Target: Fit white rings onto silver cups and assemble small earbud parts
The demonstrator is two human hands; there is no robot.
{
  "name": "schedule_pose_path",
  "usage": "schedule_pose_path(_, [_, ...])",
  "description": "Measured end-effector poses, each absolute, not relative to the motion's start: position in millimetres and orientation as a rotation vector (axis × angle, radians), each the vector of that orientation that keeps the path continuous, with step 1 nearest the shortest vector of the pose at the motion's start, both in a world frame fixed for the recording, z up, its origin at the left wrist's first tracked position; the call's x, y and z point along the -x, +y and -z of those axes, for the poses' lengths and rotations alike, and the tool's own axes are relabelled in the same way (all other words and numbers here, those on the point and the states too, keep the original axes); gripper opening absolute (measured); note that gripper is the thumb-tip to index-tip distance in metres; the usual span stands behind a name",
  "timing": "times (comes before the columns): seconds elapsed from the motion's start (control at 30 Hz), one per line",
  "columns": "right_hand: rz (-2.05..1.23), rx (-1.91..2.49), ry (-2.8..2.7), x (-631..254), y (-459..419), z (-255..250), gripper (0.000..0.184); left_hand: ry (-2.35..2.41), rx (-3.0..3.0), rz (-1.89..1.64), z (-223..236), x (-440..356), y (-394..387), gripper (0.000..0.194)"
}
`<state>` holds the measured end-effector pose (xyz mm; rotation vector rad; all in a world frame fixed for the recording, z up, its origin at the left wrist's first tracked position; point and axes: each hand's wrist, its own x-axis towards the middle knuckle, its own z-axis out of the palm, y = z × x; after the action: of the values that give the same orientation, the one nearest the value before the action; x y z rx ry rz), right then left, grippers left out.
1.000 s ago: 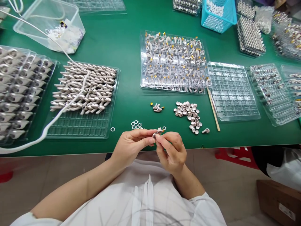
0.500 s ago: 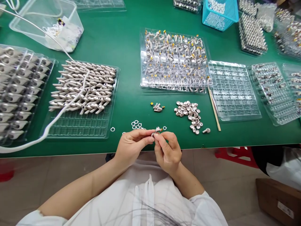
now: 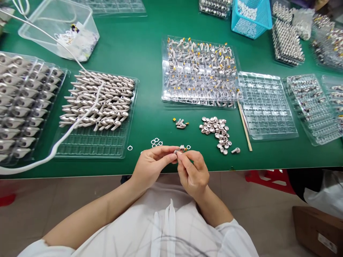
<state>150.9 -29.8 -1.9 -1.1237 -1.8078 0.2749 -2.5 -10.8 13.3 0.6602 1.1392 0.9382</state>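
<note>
Head view: well to the left of the left hand (image 3: 148,164), beyond it, silver-grey shells (image 3: 19,111) are set out in rows, and nearer the hand elongated metallic parts (image 3: 118,93) are held on a tray (image 3: 88,148) crossed by a white cable (image 3: 53,145). Just beyond the left fingers, loose white rings (image 3: 157,142) are partly covered. By the left thumb and fingers a small piece (image 3: 182,147) is grasped; from the other side it is pinched by the right hand (image 3: 193,173). Farther out from the fingertips, a few tabbed parts (image 3: 181,124) are left lying; to the right of the right hand, rounded cups (image 3: 214,125), one stemmed part (image 3: 235,150) and a wooden stick (image 3: 244,125) are seen. Over the last second almost nothing has been changed: the same two-handed grasp is kept, so handling of this piece appears unfinished. The join itself is hidden by fingers.
</note>
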Motion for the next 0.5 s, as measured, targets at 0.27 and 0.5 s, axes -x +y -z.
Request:
schedule_pose_path(0.27, [-0.633, 1.24, -1.678, -177.7, -20.4, -13.5, 0.047, 1.057, -0.636, -0.866, -24.9, 7.5, -7.7, 0.019])
schedule_pose_path(0.5, [-1.092, 1.173, -1.576, -182.9, -15.8, -11.1, 0.02, 1.043, -0.654, -0.805, -33.0, 8.8, -6.6, 0.022])
